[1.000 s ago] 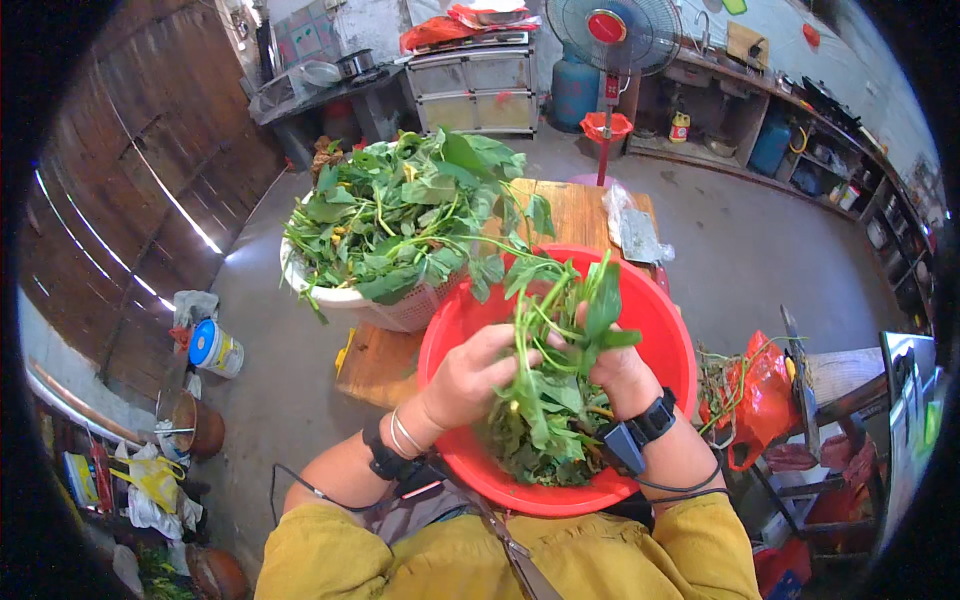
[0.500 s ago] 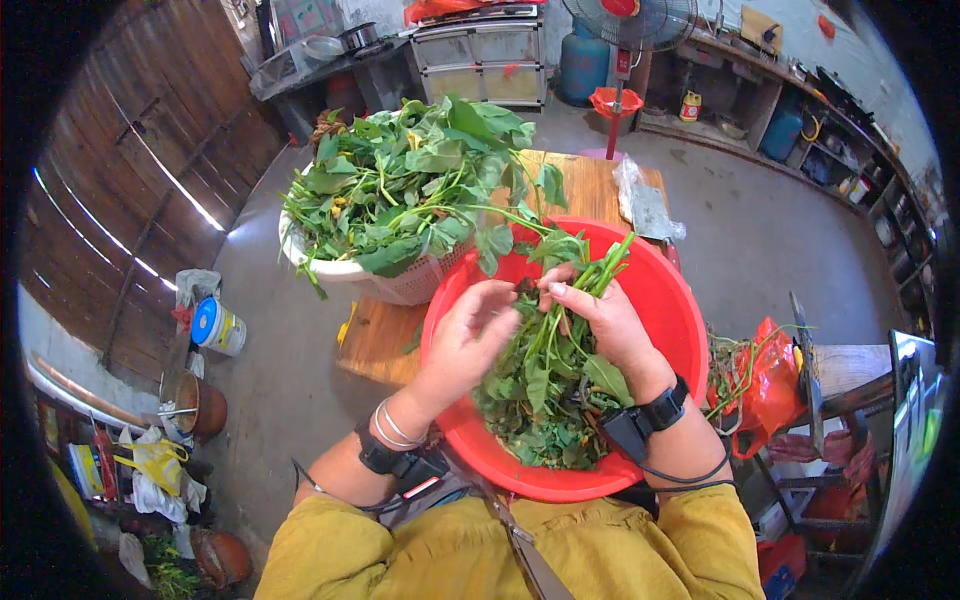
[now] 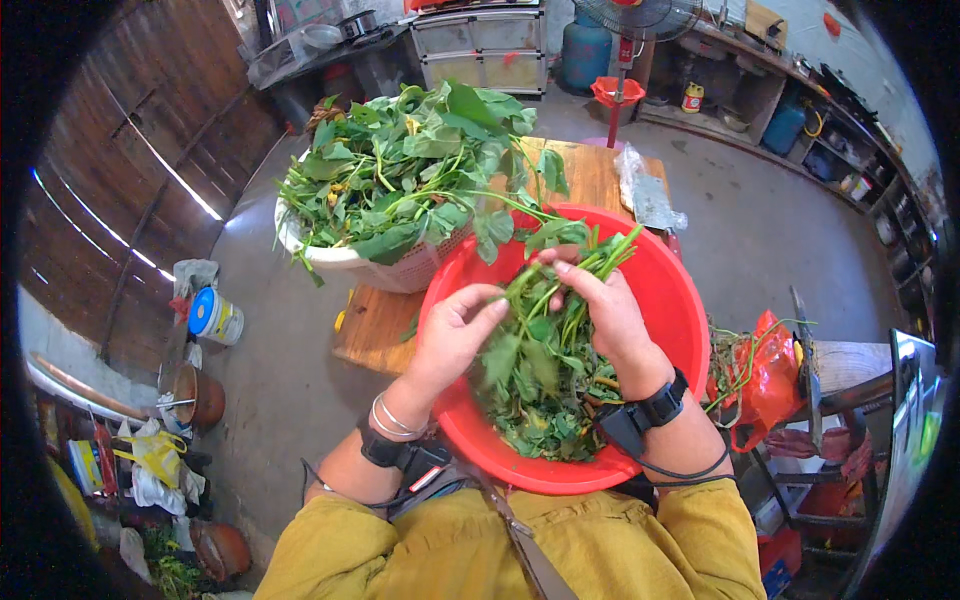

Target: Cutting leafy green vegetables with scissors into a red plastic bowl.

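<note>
A bunch of leafy green stems (image 3: 560, 325) stands over the red basin (image 3: 690, 330), its cut ends pointing up and away from me. My right hand (image 3: 612, 315) is wrapped round these stems, thumb lying across them. At the bunch's left side my left hand (image 3: 450, 335) has thumb and forefinger pinched together; whatever sits between the fingertips is too small to make out. Loose leaves and chopped-looking greens (image 3: 550, 430) lie in the basin below. Just beyond, on the left, a white plastic basket (image 3: 350, 265) is heaped with leafy greens (image 3: 400, 170), and some long stems trail from it over the basin's rim.
Basket and basin rest on a low wooden table (image 3: 375, 335). A clear plastic bag (image 3: 645, 190) lies at its far right corner. On my right, a red plastic bag (image 3: 770, 380) hangs beside a wooden bench (image 3: 850, 360). A white bucket (image 3: 217, 317) with blue lid stands left.
My left hand has closed from spread fingers into a pinch beside the bunch. The right hand keeps its hold, and leaves on the bunch's left side are blurred by motion.
</note>
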Tool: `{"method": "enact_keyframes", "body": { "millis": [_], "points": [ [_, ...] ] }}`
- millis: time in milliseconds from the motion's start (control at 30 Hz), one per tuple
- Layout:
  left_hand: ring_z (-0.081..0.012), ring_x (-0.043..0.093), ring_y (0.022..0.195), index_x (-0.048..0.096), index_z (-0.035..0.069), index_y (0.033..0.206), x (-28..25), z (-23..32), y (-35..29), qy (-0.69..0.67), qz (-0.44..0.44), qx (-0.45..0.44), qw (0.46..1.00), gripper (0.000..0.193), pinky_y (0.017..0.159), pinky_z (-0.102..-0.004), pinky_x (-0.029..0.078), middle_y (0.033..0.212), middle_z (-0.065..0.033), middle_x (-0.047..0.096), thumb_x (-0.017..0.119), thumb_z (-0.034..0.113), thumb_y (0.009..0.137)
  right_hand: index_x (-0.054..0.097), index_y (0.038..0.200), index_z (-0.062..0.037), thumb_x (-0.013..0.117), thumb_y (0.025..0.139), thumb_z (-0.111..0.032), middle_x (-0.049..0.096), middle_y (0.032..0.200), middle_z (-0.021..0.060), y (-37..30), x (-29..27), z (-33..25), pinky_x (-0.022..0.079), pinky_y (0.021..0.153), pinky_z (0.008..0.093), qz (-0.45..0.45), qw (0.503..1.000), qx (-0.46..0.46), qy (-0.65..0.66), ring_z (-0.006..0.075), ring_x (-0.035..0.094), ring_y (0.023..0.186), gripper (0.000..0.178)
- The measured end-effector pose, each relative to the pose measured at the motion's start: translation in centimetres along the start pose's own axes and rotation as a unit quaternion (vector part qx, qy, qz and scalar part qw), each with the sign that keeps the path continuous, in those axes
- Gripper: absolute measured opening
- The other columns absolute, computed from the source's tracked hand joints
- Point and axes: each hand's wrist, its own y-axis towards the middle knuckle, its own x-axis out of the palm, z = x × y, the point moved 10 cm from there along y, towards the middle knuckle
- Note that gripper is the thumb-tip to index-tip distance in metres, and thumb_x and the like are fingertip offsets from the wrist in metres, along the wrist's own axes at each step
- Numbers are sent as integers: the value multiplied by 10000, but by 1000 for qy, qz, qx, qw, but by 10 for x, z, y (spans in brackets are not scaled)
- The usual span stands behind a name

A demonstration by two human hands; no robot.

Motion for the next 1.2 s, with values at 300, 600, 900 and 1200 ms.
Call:
{"method": "enact_keyframes", "body": {
  "millis": [300, 600, 900, 1200],
  "points": [
    [-67, 554, 820, 613, 1, 1012, 15, 4, 2, 66, 4, 45, 997, 178, 726, -213, 457, 906, -4, 614, 622, 83, 854, 607, 1010, -35, 665, 818, -237, 616, 957, 25, -7, 24, 11, 437, 640, 231, -89, 992, 7, -85, 89, 554, 838, 285],
    [-94, 575, 824, 639, 26, 980, -46, 8, 6, 145, 62, 27, 987, 153, 741, -240, 464, 900, -14, 640, 618, 100, 849, 609, 906, -39, 554, 875, -232, 614, 853, 25, -9, -46, -61, 438, 725, 274, 113, 963, -181, -167, 117, 555, 796, 204],
    [-291, 412, 1163, 671, 59, 794, -10, -6, -10, 712, -77, 186, 672, 167, 1037, -480, 250, 1141, -120, 540, 655, 105, 635, 493, 865, -39, 479, 924, -229, 437, 592, 19, -8, -38, -57, 447, 679, 338, 50, 988, -143, 19, 141, 472, 578, 199],
    [-247, 544, 958, 649, 48, 727, -7, 20, -1, 613, -101, 195, 759, 124, 896, -408, 369, 919, -92, 622, 680, 167, 709, 592, 926, -48, 630, 838, -269, 582, 714, 11, -4, -27, -40, 454, 667, 269, 16, 991, -89, -96, 113, 557, 678, 241]
  ]
}}
